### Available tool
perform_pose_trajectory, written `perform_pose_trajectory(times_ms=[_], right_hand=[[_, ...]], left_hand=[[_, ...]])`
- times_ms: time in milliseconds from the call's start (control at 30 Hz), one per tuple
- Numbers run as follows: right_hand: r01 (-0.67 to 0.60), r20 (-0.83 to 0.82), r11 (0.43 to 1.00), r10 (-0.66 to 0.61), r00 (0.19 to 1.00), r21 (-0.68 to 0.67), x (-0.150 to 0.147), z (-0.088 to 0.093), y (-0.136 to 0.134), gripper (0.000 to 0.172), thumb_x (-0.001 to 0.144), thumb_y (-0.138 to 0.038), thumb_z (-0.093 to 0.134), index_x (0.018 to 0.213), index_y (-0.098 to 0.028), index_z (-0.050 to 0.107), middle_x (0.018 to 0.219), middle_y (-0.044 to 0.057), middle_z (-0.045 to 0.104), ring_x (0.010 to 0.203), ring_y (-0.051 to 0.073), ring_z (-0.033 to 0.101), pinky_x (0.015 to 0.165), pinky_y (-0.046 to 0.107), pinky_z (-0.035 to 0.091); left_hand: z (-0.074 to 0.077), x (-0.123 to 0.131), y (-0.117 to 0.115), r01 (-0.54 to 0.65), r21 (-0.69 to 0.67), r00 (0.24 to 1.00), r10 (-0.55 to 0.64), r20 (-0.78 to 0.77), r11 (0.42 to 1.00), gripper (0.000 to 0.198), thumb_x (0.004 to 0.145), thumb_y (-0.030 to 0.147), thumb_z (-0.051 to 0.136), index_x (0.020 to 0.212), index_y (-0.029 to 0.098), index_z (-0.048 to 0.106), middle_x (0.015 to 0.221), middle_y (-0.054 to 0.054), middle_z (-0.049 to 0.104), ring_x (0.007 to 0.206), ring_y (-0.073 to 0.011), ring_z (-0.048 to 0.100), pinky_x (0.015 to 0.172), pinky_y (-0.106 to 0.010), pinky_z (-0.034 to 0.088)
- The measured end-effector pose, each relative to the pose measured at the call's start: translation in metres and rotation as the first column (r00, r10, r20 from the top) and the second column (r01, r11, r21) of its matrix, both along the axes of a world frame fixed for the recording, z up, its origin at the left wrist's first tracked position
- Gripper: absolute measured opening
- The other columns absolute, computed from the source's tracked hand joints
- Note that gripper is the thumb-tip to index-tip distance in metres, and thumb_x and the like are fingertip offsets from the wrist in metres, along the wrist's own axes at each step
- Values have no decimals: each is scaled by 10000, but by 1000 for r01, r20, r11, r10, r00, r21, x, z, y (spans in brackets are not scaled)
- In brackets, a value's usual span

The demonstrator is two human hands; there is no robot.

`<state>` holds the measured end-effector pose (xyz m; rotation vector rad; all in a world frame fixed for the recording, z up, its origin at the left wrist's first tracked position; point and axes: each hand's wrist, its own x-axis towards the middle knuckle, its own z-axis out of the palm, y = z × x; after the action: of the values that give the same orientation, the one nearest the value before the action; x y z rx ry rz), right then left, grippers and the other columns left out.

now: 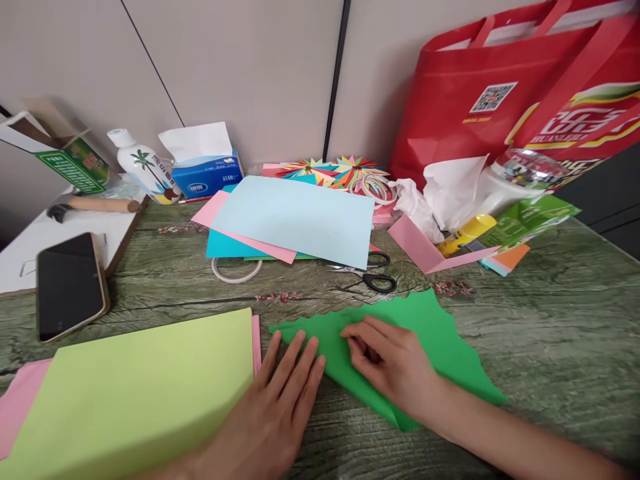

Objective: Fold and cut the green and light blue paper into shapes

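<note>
A sheet of green paper with wavy, scalloped edges lies on the table, its near side folded over. My left hand rests flat on the paper's left end, fingers stretched out and holding nothing. On the middle of the same sheet, my right hand has its fingers curled, with thumb and index finger close together against the paper. Whether something is pinched between them is hidden. Left of the green sheet lies a stack of yellow-green paper, with pink paper showing underneath.
Behind the hands are black-handled scissors, a roll of tape and light-blue paper over other sheets. A phone and a hammer are at left. At right stand a glue stick and a red bag.
</note>
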<state>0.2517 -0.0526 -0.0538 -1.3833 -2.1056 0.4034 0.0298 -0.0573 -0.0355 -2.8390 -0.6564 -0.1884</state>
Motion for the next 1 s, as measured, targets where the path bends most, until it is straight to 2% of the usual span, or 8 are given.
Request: perform_pose_trajectory(times_ms=[133, 300, 400, 600, 767, 933, 1000], right_hand=[[-7, 40, 999, 9, 999, -52, 1, 3, 0, 172, 856, -133, 425, 883, -171, 590, 646, 11, 520, 509, 111, 470, 487, 227, 357], [-37, -42, 993, 32, 999, -115, 6, 7, 3, 177, 870, -151, 422, 914, -178, 591, 649, 8, 494, 505, 108, 454, 454, 222, 350], [-94, -43, 985, 89, 995, -146, 12, 8, 4, 197, 882, -154, 419, 966, -168, 597, 692, 23, 501, 538, 114, 481, 458, 222, 372], [-252, 100, 952, 271, 957, -173, 30, 21, 4, 253, 912, -232, 438, 1112, -182, 586, 1006, 112, 535, 829, 176, 577, 691, 304, 504], [-331, 134, 921, 362, 923, -205, 42, 27, 0, 408, 847, -362, 563, 1228, -218, 530, 1290, 118, 486, 1137, 249, 477, 891, 389, 477], [-352, 91, 910, 379, 921, -220, 48, 21, 0, 644, 727, -493, 646, 1293, -235, 477, 1374, 108, 443, 1202, 274, 439, 968, 432, 427], [-358, 78, 904, 384, 920, -236, 49, 19, 1, 689, 699, -514, 659, 1303, -242, 466, 1391, 104, 426, 1210, 281, 434, 978, 441, 417]], left_hand=[[0, 1, 0, 0, 6, 1000, 0, 2, 1000, 471, 852, 244, 405, 1276, 51, 469, 1364, -180, 448, 1285, -378, 320, 1035, -567, 198], [1, 2, 2, -3, -28, 1000, 3, -28, 1000, 480, 857, 241, 396, 1293, 48, 451, 1362, -177, 454, 1279, -368, 333, 1033, -560, 181], [2, 2, 3, 2, -41, 999, -4, -38, 999, 492, 844, 231, 408, 1295, 38, 445, 1361, -184, 452, 1279, -374, 330, 1031, -568, 160], [1, 2, 3, 2, -50, 999, -4, -37, 999, 500, 832, 227, 401, 1295, 43, 446, 1361, -175, 456, 1272, -372, 341, 1032, -575, 142], [0, 2, 2, -2, -53, 1000, 1, -23, 999, 487, 842, 227, 393, 1287, 41, 455, 1360, -179, 456, 1270, -368, 344, 1034, -570, 131], [-3, 2, -1, -26, -76, 999, 23, -36, 997, 538, 806, 214, 432, 1316, 43, 413, 1381, -195, 416, 1294, -375, 291, 1036, -559, 154], [-4, 2, -3, -60, -79, 997, 56, -56, 995, 577, 777, 181, 453, 1334, 47, 383, 1348, -220, 438, 1282, -379, 307, 1026, -558, 181]])
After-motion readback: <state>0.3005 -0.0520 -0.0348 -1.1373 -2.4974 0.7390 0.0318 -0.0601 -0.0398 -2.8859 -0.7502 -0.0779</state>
